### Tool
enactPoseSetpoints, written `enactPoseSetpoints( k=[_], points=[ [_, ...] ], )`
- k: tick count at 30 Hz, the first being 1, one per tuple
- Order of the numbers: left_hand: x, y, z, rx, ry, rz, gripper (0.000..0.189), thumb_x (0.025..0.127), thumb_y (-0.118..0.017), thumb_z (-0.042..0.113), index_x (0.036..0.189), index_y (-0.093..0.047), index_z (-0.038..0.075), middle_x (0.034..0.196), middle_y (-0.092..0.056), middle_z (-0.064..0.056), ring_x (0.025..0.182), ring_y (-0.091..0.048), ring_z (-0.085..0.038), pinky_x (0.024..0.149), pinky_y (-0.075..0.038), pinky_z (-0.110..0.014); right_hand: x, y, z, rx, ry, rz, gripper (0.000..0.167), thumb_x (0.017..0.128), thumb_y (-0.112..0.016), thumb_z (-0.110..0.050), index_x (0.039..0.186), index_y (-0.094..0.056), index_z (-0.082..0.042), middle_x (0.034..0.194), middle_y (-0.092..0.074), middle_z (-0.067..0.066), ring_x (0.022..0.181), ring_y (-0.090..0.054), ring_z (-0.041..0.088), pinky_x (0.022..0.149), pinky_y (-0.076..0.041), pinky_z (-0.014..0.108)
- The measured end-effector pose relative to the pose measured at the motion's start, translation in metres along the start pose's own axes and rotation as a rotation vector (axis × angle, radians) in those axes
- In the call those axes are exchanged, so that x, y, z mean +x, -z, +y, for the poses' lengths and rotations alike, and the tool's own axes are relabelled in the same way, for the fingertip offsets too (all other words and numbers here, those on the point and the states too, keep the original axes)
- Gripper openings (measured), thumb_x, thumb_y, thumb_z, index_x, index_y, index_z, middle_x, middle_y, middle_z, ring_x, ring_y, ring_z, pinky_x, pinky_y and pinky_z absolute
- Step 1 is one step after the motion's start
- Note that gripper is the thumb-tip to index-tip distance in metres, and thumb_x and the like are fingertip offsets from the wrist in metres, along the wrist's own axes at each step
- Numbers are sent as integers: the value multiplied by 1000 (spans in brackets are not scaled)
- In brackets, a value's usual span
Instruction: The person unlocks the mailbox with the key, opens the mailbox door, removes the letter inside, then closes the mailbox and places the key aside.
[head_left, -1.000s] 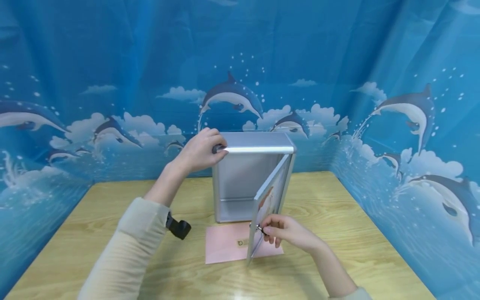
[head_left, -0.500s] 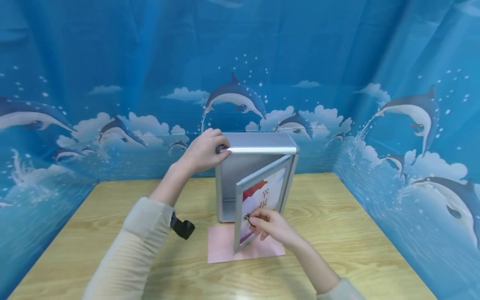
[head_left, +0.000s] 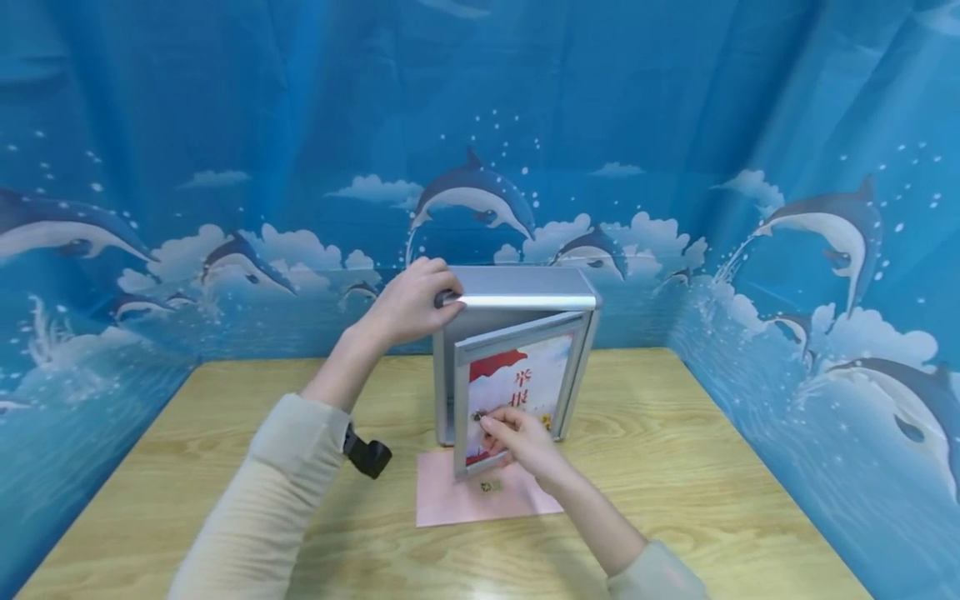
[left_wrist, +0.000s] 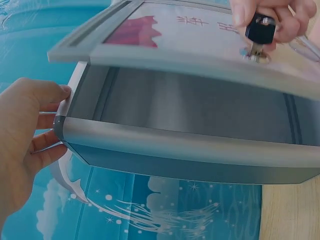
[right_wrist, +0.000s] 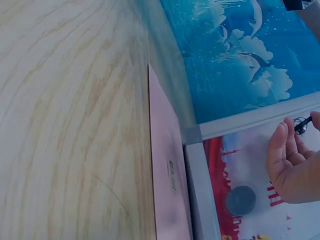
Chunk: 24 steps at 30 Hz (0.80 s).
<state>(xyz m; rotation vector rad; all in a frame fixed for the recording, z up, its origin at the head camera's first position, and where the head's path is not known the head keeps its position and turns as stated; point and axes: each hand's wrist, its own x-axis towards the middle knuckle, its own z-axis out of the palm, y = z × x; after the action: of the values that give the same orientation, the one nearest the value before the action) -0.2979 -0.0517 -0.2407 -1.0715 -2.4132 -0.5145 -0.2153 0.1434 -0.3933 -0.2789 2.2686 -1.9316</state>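
Observation:
A silver metal box stands upright on the table, its hinged door partly ajar and swung out from the right side. Behind a clear pane on the door is a poster with red printing. At the box's top left corner, my left hand grips the edge, thumb in front and fingers over the top. My right hand pinches a black-headed key that sits in the door's lock near its free edge. Part of the dim interior shows in the left wrist view.
A pink envelope-like sheet with a small printed mark lies flat on the wooden table, in front of the box and partly beneath the door. A blue dolphin-print curtain surrounds the back and sides.
The door has swung leftward toward the box, its poster turning into view. My right hand has moved left and up with the key. My left hand stays on the corner.

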Motion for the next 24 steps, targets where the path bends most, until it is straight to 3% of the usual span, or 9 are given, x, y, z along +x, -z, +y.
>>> enactPoseSetpoints(
  k=[7,14,24],
  points=[
    [1,0,3,-4,1,-16,15,87,-65,17,97,-67,6,94,-58,-6,83,-46,-21,72,-41,-34,13,-7,7,140,-54,15,40,92,-57,-28,104,-55,10,75,-58,4,64,-55,11,53,-48,21],
    [0,-2,2,-15,-2,-8,15,88,-64,17,97,-66,6,94,-57,-6,84,-45,-21,72,-40,-34,20,-12,5,120,-47,73,40,92,-58,-29,105,-56,10,75,-58,6,62,-54,11,53,-48,23],
    [-3,-3,-2,-19,-7,30,13,88,-63,16,96,-67,7,92,-56,-5,84,-46,-20,74,-42,-34,31,-16,0,44,-70,83,46,93,-54,-35,94,-59,10,69,-56,3,59,-53,11,53,-49,25]
  ],
)
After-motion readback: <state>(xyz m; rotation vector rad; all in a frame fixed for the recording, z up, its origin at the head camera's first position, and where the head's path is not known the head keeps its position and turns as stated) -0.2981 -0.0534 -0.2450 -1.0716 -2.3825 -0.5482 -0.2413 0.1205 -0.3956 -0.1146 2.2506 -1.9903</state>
